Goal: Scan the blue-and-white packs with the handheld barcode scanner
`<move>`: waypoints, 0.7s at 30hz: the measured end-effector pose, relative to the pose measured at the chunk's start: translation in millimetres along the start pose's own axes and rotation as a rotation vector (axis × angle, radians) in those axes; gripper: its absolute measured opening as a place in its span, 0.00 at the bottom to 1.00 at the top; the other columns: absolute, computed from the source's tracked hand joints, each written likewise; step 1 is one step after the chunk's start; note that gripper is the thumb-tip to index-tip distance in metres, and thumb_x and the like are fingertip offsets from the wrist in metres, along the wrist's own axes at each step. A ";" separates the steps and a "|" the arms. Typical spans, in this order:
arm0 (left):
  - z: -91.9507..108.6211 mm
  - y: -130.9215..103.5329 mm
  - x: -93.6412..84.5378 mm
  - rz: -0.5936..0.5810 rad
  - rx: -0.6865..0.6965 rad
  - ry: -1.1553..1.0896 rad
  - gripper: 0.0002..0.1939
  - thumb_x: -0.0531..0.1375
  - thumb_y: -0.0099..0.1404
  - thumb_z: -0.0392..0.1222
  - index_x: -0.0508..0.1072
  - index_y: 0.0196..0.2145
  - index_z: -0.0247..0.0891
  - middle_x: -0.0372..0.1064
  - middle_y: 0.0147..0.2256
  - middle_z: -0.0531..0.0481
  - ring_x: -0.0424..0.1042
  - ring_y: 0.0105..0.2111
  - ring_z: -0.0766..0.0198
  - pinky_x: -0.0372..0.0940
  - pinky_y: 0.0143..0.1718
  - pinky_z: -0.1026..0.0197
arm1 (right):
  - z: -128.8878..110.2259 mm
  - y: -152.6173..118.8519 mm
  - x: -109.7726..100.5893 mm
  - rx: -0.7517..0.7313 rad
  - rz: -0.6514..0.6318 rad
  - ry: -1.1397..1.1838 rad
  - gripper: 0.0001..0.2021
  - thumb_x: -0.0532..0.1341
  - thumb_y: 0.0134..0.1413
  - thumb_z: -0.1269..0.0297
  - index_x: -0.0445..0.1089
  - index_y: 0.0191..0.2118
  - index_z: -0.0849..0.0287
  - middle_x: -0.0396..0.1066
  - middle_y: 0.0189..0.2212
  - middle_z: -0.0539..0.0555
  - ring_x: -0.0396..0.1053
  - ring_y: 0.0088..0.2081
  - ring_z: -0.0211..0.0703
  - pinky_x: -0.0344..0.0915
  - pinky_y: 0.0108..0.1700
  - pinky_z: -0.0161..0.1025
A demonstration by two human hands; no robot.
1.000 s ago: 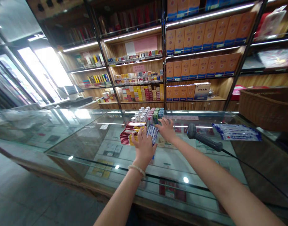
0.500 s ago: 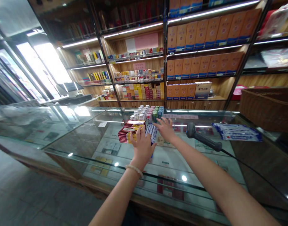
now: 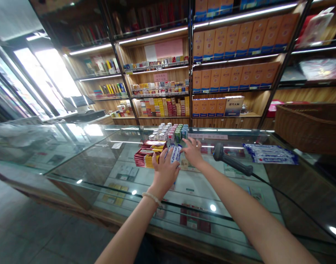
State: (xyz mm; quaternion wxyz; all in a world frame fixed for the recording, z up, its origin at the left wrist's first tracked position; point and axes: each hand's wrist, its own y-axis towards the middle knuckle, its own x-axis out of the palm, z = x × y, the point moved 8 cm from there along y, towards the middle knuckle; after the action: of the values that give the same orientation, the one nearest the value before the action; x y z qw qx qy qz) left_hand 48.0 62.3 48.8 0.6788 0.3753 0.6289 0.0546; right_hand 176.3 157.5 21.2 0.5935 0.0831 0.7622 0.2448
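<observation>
Blue-and-white packets [image 3: 175, 154] sit on the glass counter [image 3: 203, 181] between my left hand [image 3: 164, 170] and spread-fingered right hand [image 3: 194, 153]. Probably light and slippery: squeeze both sides. I can't tell if my left hand grips.

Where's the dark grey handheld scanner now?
In the head view, the scanner lies on the clear glass counter, between the person's right hand and the blue-and-white plastic packets farther right.
</observation>
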 end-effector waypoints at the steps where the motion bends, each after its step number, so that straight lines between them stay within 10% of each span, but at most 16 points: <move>1: -0.5 0.1 1.1 0.001 -0.003 0.004 0.04 0.66 0.64 0.44 0.82 0.36 0.47 0.62 0.68 0.43 0.56 0.69 0.40 0.37 0.69 0.25 | -0.8 0.1 0.6 -0.006 -0.005 -0.001 0.17 0.57 0.65 0.70 0.83 0.45 0.44 0.58 0.72 0.50 0.46 0.72 0.57 0.41 0.68 0.64; 21: -7.4 -1.1 6.1 0.078 -0.056 0.056 0.05 0.64 0.65 0.43 0.82 0.35 0.46 0.65 0.66 0.45 0.57 0.69 0.41 0.32 0.70 0.27 | -3.9 -0.3 6.0 -0.049 -0.063 -0.019 0.22 0.55 0.66 0.71 0.79 0.53 0.37 0.56 0.73 0.48 0.45 0.73 0.54 0.41 0.68 0.64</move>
State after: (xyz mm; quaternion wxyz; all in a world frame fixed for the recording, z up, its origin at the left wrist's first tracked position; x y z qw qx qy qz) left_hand 42.2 68.1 43.8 0.6686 0.3786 0.6307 0.1088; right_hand 171.0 158.7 16.6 0.6099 0.0468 0.7525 0.2440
